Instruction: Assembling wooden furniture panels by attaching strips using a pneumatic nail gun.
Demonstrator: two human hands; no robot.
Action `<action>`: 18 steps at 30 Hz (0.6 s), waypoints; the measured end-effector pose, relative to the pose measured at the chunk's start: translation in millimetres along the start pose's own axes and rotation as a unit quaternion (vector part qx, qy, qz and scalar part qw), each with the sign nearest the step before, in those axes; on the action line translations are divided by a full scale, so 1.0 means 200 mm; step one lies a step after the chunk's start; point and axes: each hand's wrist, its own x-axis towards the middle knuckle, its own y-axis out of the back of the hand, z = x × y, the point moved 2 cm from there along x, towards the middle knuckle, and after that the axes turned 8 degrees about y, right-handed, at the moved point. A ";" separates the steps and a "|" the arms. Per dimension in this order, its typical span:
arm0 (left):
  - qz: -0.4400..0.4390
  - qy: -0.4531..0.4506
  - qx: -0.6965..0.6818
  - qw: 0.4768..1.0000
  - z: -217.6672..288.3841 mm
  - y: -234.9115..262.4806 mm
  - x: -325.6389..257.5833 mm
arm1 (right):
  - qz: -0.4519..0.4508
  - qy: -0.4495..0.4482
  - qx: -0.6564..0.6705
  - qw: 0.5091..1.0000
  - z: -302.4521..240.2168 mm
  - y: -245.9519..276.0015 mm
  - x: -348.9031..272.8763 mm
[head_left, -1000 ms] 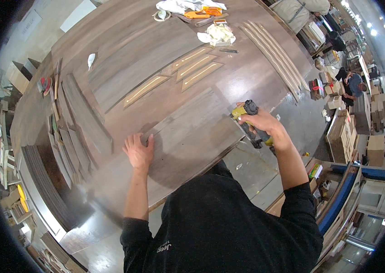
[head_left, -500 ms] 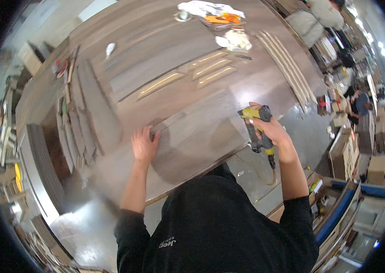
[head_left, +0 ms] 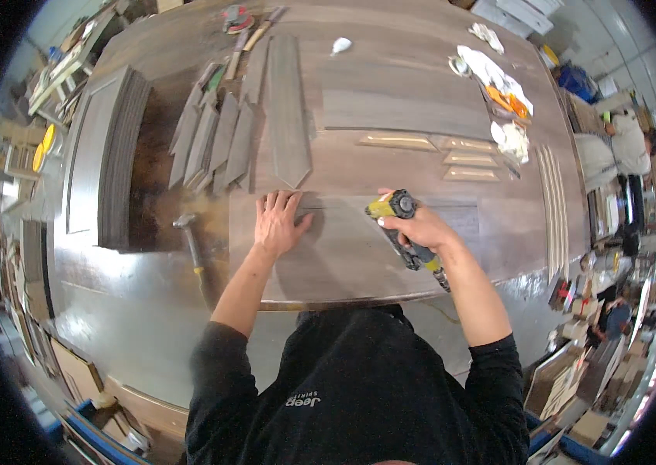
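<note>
A flat grey-brown wood panel [head_left: 328, 267] lies at the table's near edge. My left hand [head_left: 275, 225] rests on it with fingers spread, near its left part. My right hand [head_left: 427, 230] grips a yellow and black nail gun [head_left: 395, 211] over the panel, right of my left hand; a hose fitting hangs from the tool's lower end. Whether its nose touches the panel I cannot tell. Just beyond my left hand lies a long pointed strip [head_left: 289, 116]. Left of the panel is a hammer [head_left: 190, 240], its handle toward me.
Grey mitred strips [head_left: 204, 143] and a stack of framed panels [head_left: 115, 155] are at left. Glue-lined mitred pieces [head_left: 398, 141] and a larger panel [head_left: 405, 97] lie beyond; long glue-lined strips [head_left: 554, 209] are at right. Rags [head_left: 495, 74] lie far right. A person [head_left: 630, 143] is beyond the table.
The whole view has swung round, bringing the hammer and left-hand stack fully into sight. My right hand with the nail gun has come left, in from the panel's right end, nearer my left hand.
</note>
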 end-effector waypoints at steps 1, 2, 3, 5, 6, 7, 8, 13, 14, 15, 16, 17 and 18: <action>-0.001 0.019 -0.002 1.000 -0.03 0.00 -0.01 | -0.019 0.002 -0.016 1.000 -0.03 -0.05 0.07; -0.003 0.034 -0.006 0.999 -0.05 0.00 0.00 | -0.026 0.005 -0.028 0.999 -0.04 -0.09 0.13; 0.006 0.044 -0.009 0.999 -0.06 -0.01 0.00 | -0.033 0.010 -0.057 0.998 -0.04 -0.12 0.18; -0.008 0.091 -0.039 0.995 -0.05 -0.02 0.00 | -0.048 0.009 -0.104 0.993 -0.10 -0.18 0.26; -0.001 0.099 -0.043 0.994 -0.06 -0.03 0.00 | -0.053 0.010 -0.115 0.992 -0.13 -0.20 0.28; 0.012 0.098 -0.049 0.994 -0.06 -0.03 -0.01 | -0.065 -0.013 -0.109 0.992 -0.17 -0.22 0.28; 0.025 0.096 -0.054 0.994 -0.07 -0.04 -0.02 | -0.075 -0.037 -0.102 0.991 -0.20 -0.24 0.29; 0.029 0.104 -0.078 0.991 -0.08 -0.04 -0.02 | -0.070 -0.034 -0.101 0.992 -0.18 -0.26 0.33; 0.020 0.106 -0.081 0.991 -0.09 -0.03 -0.01 | -0.067 -0.037 -0.101 0.992 -0.17 -0.26 0.32; 0.011 0.106 -0.083 0.991 -0.09 -0.03 -0.01 | -0.066 -0.041 -0.102 0.992 -0.17 -0.26 0.32; 0.009 0.107 -0.085 0.991 -0.09 -0.04 0.00 | -0.071 -0.037 -0.090 0.993 -0.17 -0.25 0.33; 0.028 0.100 -0.080 0.991 -0.09 -0.04 0.00 | -0.075 -0.032 -0.077 0.994 -0.16 -0.25 0.33; 0.047 0.091 -0.073 0.992 -0.09 -0.04 -0.01 | -0.075 -0.033 -0.077 0.994 -0.16 -0.25 0.33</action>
